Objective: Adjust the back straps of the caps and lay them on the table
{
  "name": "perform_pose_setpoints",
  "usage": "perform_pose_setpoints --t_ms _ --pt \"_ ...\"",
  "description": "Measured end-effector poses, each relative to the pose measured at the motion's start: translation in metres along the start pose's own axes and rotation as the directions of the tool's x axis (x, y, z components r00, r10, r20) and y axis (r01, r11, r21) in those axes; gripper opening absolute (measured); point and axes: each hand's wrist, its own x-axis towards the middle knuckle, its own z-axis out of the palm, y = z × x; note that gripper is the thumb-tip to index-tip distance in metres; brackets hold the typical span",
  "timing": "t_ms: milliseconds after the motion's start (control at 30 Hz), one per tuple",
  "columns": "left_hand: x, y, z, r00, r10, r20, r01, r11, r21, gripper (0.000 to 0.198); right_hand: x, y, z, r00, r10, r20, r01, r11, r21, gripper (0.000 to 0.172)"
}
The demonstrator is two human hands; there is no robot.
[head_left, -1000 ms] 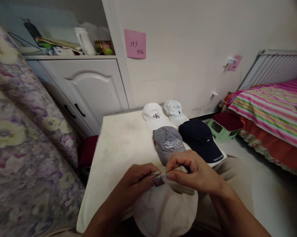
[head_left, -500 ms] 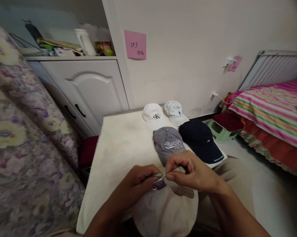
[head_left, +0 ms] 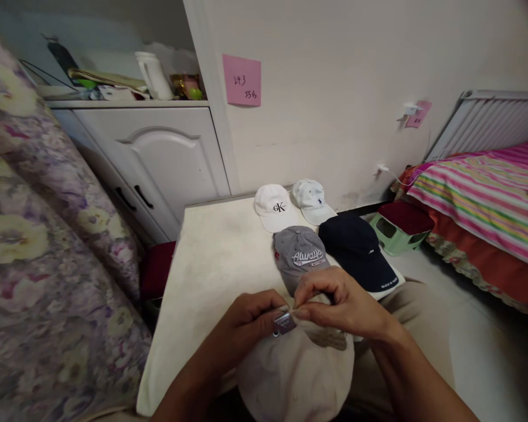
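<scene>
A beige baseball cap [head_left: 296, 375] is held over the near edge of the table, its rear opening and strap facing away from me. Pinched at the strap's metal buckle [head_left: 283, 323] is my left hand [head_left: 257, 319], fingers closed. My right hand [head_left: 338, 302] pinches the strap just right of the buckle, and the two hands nearly touch. Right beyond them lies a grey cap [head_left: 299, 255] with white lettering. To its right sits a navy cap [head_left: 356, 249]. Farther back are a white cap [head_left: 273, 205] with black letters and a pale cap [head_left: 311, 200] with a small dark logo.
The cream-covered table [head_left: 220, 252] stands against the wall and a white cabinet [head_left: 158, 158]. A floral curtain [head_left: 39, 264] hangs at left, beside a dark red stool seat [head_left: 156, 272]. A green stool [head_left: 398, 231] and a bed with a striped cover [head_left: 487, 193] are at right.
Both hands stay at the strap with only slight finger movement. The metal buckle has tilted and now shines brighter. The other caps have not moved.
</scene>
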Motion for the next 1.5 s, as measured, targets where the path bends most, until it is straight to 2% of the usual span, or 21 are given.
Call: perform_pose_setpoints --t_ms 133,400,567,700,900,1033,1200,1500 --pt "0.001 0.0 0.001 1.0 0.009 0.0 -0.009 1.0 0.011 0.029 0.001 0.001 -0.001 1.0 0.01 0.018 -0.01 0.999 0.03 0.013" --pt "0.002 -0.002 0.002 0.999 0.031 -0.009 -0.031 0.998 0.059 0.027 0.002 0.003 0.002 0.991 0.125 0.055 -0.132 0.979 0.156 0.011" --pt "0.002 -0.007 0.002 0.998 0.059 -0.016 -0.057 0.992 0.111 0.021 0.002 0.004 0.006 0.987 0.14 0.078 -0.152 0.97 0.19 0.02" --pt "0.005 -0.009 -0.002 0.997 0.073 0.002 -0.073 0.996 0.047 0.022 0.001 0.005 0.008 0.987 0.157 0.046 -0.163 0.961 0.225 0.021" --pt "0.006 -0.012 -0.008 0.998 0.028 -0.056 -0.035 0.992 -0.125 0.028 0.002 0.004 0.01 0.986 0.162 -0.034 -0.15 0.959 0.24 0.019" --pt "0.006 -0.012 -0.009 0.995 0.001 -0.095 -0.014 0.991 -0.132 0.025 0.003 0.004 0.013 0.986 0.166 -0.028 -0.155 0.96 0.233 0.017" --pt "0.006 -0.012 -0.009 0.996 -0.011 -0.092 -0.005 0.986 -0.166 0.027 0.005 0.006 0.015 0.987 0.159 -0.036 -0.146 0.96 0.241 0.018" --pt "0.007 -0.012 -0.009 0.993 -0.014 -0.116 0.0 0.993 -0.12 0.027 0.004 0.008 0.013 0.985 0.171 0.003 -0.168 0.959 0.227 0.021"
